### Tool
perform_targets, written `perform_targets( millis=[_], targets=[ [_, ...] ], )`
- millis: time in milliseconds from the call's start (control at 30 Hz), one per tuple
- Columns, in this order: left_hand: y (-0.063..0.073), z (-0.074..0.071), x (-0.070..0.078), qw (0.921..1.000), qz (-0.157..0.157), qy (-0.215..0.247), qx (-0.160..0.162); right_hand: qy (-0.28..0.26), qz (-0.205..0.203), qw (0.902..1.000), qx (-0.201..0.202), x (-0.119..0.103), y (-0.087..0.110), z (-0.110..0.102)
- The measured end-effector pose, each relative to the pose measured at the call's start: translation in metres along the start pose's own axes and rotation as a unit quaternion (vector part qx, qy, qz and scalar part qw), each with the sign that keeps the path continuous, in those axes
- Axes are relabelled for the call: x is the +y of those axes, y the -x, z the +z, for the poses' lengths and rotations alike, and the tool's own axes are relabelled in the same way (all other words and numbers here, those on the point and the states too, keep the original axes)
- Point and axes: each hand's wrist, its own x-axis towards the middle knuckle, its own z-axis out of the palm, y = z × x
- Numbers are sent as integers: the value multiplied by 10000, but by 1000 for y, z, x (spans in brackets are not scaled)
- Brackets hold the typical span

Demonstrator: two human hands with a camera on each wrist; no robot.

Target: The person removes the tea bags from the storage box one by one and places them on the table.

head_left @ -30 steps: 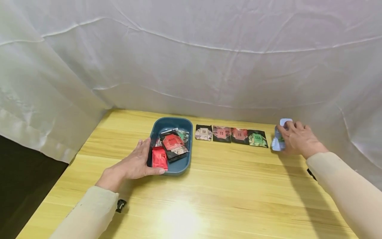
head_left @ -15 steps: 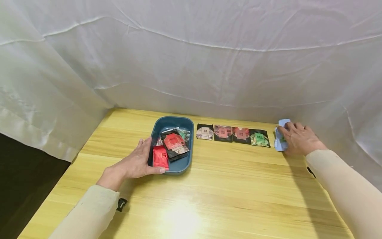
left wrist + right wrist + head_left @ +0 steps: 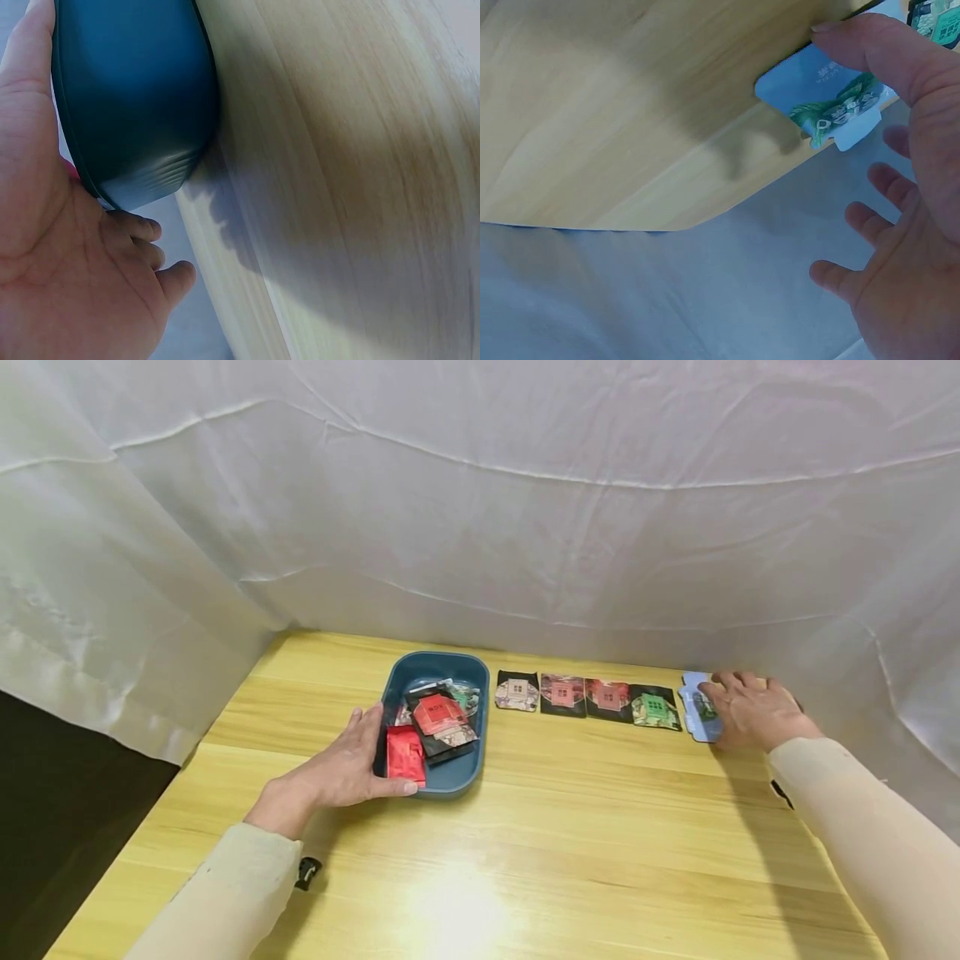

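My left hand (image 3: 341, 764) rests against the left side of a dark blue plastic tub (image 3: 465, 785), fingers along its side and thumb at the near rim. Inside the tub lie a shiny red sachet (image 3: 406, 755), a black sachet with a red label (image 3: 442, 717) and more sachets partly beneath it. My right hand (image 3: 757, 714) is over a light blue flat packet (image 3: 699, 718) with notched edges, which lies on the table and is partly covered by the fingers. In the right wrist view the thumb overlaps the packet (image 3: 825, 86), printed with green leaves; the other fingers are spread and relaxed.
Between tub and packet runs a row of square sachets: one with a cream label (image 3: 517, 691), two with red labels (image 3: 563, 695) (image 3: 608, 699), and one with a green label (image 3: 656, 707). White cloth (image 3: 525, 527) hangs behind the wooden table (image 3: 562, 835).
The light blue packet has gone from raised and tilted under the right fingers to flat beside the green-labelled sachet. The left hand keeps its place at the tub.
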Motion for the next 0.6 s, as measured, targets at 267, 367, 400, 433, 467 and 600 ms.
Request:
perform_targets(
  millis=[267,367,400,433,467,600],
  targets=[
    [-1,0,-2,9996,234,96,118,-434,0,9991,8,-10,1,0],
    [0,-2,-1,9998,185,4,79,-692,-55,9976,57,-18,0,-4],
    [0,-2,-1,9998,155,-47,62,-734,-91,9972,137,-23,-1,-7],
    [0,-2,0,9998,126,-114,48,-751,-139,9968,230,-28,-1,-10],
    [0,-3,1,9998,85,-182,36,-752,-189,9964,333,-34,-1,-14],
    [1,-3,3,9990,-9,-446,12,-597,-410,9932,911,-64,-5,-32]
  ],
)
